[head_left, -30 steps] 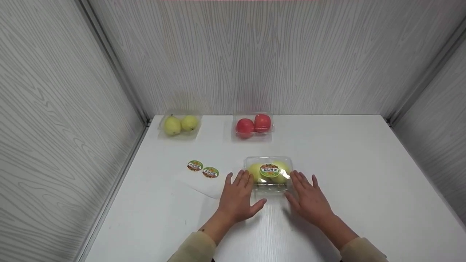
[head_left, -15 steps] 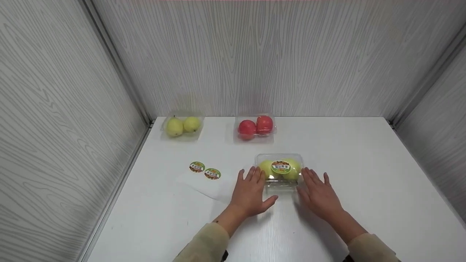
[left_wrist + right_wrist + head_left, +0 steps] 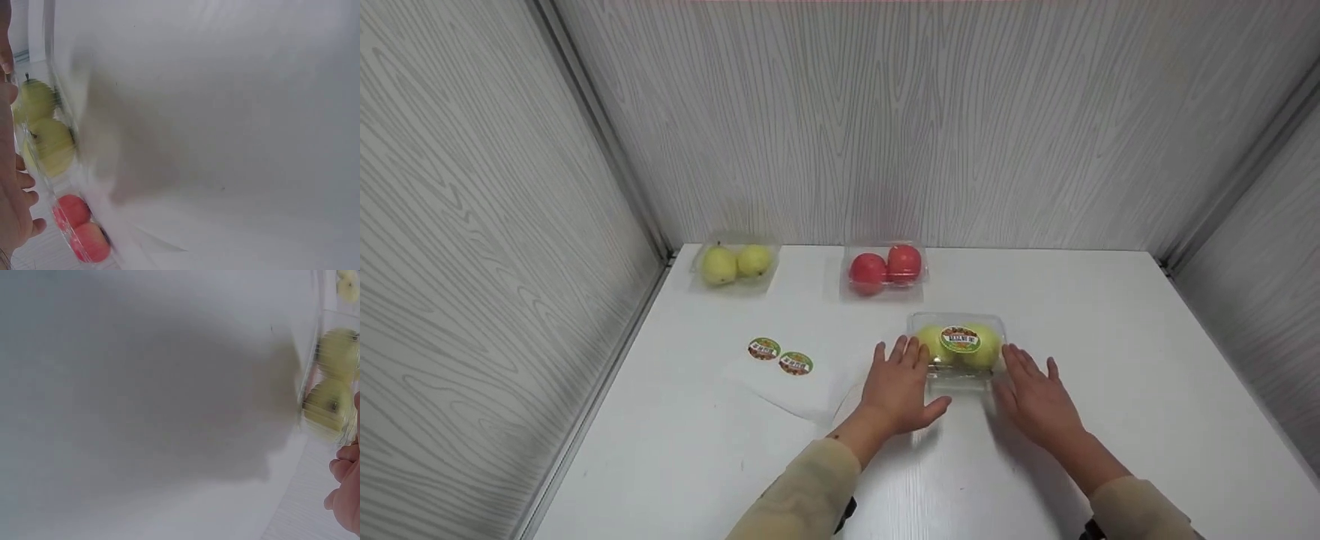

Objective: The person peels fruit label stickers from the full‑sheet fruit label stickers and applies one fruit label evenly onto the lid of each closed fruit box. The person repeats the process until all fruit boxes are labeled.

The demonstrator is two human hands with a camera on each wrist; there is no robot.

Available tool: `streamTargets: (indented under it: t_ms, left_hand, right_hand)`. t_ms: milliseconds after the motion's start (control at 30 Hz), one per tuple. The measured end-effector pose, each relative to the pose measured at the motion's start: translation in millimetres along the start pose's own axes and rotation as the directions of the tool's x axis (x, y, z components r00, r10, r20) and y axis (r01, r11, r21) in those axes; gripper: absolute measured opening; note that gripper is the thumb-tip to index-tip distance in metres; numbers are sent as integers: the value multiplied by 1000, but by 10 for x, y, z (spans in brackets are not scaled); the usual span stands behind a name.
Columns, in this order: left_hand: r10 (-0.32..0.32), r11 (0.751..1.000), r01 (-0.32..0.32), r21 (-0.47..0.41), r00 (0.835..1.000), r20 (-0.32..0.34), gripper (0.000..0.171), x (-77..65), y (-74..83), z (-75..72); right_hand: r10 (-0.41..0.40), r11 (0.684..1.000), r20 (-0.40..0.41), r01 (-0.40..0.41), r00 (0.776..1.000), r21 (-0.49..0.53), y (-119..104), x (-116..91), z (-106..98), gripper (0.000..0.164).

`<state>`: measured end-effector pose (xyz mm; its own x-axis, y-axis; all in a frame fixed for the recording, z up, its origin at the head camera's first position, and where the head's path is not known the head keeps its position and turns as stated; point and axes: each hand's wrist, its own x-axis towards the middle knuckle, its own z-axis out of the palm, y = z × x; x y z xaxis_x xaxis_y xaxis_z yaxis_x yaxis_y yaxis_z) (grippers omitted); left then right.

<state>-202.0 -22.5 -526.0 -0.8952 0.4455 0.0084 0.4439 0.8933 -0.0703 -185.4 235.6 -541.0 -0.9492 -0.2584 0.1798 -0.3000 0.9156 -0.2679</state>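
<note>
A clear plastic fruit box [image 3: 962, 373] lies on the white table between the two hands. Inside are two yellow-green pears [image 3: 53, 147], their stems visible in the left wrist view. An oval fruit label [image 3: 961, 340] sits on the lid. My left hand [image 3: 896, 390] has straight fingers against the box's left side, its thumb spread toward the near edge. At the right side, the straight fingers of my right hand [image 3: 1039, 401] lie along the box. From the right wrist view, the pears [image 3: 327, 405] show through the ribbed wall beside the fingers.
White backing paper [image 3: 795, 394] carrying two oval labels [image 3: 796, 364] lies left of the left hand. Toward the back wall stand a clear box of pears [image 3: 720, 266] and another of red apples [image 3: 868, 274]. Wood-grain panels [image 3: 840, 120] enclose the table's back and sides.
Both hands and the labelled pear box between them have shifted to the right across the table, and slightly away from the person. The other boxes and the backing paper have stayed put.
</note>
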Motion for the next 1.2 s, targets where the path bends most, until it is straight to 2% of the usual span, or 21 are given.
streamTargets:
  t_ms: [200, 433, 667, 1033, 1200]
  left_hand:
    - [4, 1000, -4, -12, 999, 39, 96, 164, 57, 3]
    - [12, 1000, -11, -28, 1000, 19, 96, 345, 87, -13]
    - [21, 1000, -20, -24, 999, 34, 99, 529, 145, 5]
    - [9, 1000, -9, 2, 999, 42, 100, 829, 180, 14]
    - [14, 1000, -15, 12, 999, 44, 100, 943, 200, 4]
  right_hand:
    - [10, 1000, 10, -10, 1000, -20, 123, 34, -3, 63]
    - [8, 999, 32, -6, 999, -47, 264, 149, -18, 67]
    - [0, 998, 55, 4, 998, -65, 413, 220, -45, 69]
    - [10, 1000, 107, -9, 994, -14, 594, 415, -83, 72]
    - [3, 1000, 105, -2, 995, -6, 689, 481, -91, 72]
